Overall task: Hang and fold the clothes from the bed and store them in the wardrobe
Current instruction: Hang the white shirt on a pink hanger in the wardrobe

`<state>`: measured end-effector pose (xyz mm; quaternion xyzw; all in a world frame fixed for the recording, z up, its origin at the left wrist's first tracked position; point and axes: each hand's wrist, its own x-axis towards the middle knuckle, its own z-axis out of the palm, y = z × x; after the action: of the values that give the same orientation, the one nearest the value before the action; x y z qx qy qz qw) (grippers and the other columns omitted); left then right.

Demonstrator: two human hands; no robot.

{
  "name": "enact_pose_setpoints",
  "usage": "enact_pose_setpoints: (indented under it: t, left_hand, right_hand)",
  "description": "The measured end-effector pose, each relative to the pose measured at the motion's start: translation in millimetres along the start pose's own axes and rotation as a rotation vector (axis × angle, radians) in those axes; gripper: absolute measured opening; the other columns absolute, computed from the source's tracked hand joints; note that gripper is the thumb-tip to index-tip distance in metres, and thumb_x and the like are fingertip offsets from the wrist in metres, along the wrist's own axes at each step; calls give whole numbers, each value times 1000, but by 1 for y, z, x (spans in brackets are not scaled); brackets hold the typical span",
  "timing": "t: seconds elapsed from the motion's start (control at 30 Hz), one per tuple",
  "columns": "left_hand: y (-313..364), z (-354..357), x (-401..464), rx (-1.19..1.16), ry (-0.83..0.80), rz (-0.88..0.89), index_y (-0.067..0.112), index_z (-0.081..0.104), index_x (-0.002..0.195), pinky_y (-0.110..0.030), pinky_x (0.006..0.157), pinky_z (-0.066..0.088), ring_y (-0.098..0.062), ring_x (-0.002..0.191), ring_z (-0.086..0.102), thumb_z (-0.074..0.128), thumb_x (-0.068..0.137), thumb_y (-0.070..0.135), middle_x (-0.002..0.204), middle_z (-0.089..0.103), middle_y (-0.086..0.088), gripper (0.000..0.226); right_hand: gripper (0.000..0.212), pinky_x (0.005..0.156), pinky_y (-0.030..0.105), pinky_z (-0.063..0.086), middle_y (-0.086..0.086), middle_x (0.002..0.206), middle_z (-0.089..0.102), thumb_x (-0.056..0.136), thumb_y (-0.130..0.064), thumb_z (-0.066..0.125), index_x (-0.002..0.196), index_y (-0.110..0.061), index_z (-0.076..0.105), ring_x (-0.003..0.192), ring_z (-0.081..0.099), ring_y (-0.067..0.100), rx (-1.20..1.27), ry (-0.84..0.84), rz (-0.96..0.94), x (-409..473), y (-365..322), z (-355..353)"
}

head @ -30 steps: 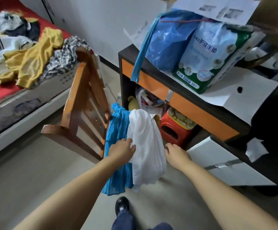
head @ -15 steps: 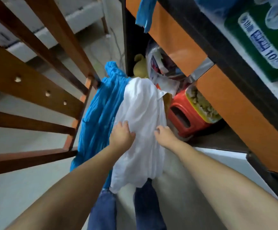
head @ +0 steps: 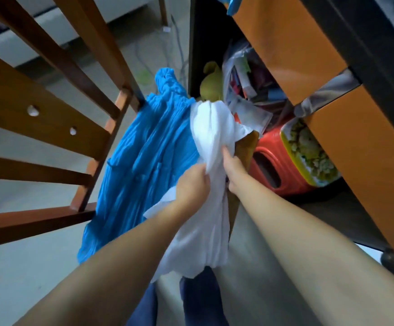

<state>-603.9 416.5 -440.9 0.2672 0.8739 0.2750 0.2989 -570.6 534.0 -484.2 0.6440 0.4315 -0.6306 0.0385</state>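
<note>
A white garment [head: 211, 135] lies bunched on the seat of a wooden chair [head: 50, 128], next to a pleated blue garment [head: 144, 165] spread across the same seat. My left hand [head: 192, 184] grips a fold of the white fabric at its middle. My right hand [head: 232, 168] pinches the white cloth just to the right, thumb pressed into the fabric. The lower part of the white garment hangs down over the seat's front edge towards my legs.
The chair's back slats fill the left side. A black and orange desk [head: 308, 55] overhangs on the right. Under the desk sit a red plastic stool [head: 268, 168], a yellow-green soft toy [head: 211, 85] and a bag of clutter [head: 250, 90]. Grey floor lies below.
The view has dropped lower and closer to the chair seat. Both hands have closed on the white garment and gathered it up, baring more of the seat's right edge.
</note>
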Motion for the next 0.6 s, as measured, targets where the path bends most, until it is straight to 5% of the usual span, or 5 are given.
enact_pose_setpoints:
  t: [0.23,0.3,0.37,0.47,0.6]
  left_hand:
    - [23,-30,-56,-19,-290,202,13,36,66,-37,67,32,-33,82,54,47,90,15,77,49,-11,26]
    - [28,-60,-67,-181,-335,180,12,47,73,-33,73,38,-20,78,52,43,89,29,79,50,-9,23]
    - [38,-93,-75,-528,-243,34,17,53,75,-23,73,41,-10,74,49,44,89,35,77,51,-3,25]
    - [57,-137,-72,-831,-84,-334,23,60,79,-28,74,44,-14,77,54,45,99,37,78,57,2,29]
    - [85,-208,-78,-1264,-470,-533,10,68,105,-37,85,50,-26,87,64,43,96,51,95,70,-13,49]
  right_hand:
    - [31,99,43,48,21,118,62,97,-14,52,124,1,58,106,61,32,226,-118,-63,-57,-40,-26]
    - [16,76,34,56,13,92,70,95,-7,52,106,-3,63,81,67,22,235,-200,-121,-91,-55,-36]
    - [9,65,29,56,7,79,73,94,-8,56,97,-7,64,69,69,17,165,-261,-207,-135,-68,-46]
    - [20,85,44,50,17,102,69,96,-13,55,109,-1,64,90,65,28,-37,-416,-264,-195,-75,-58]
    - [12,68,38,32,11,79,49,93,-13,57,83,-8,56,74,44,21,-658,-614,-356,-296,-83,-56]
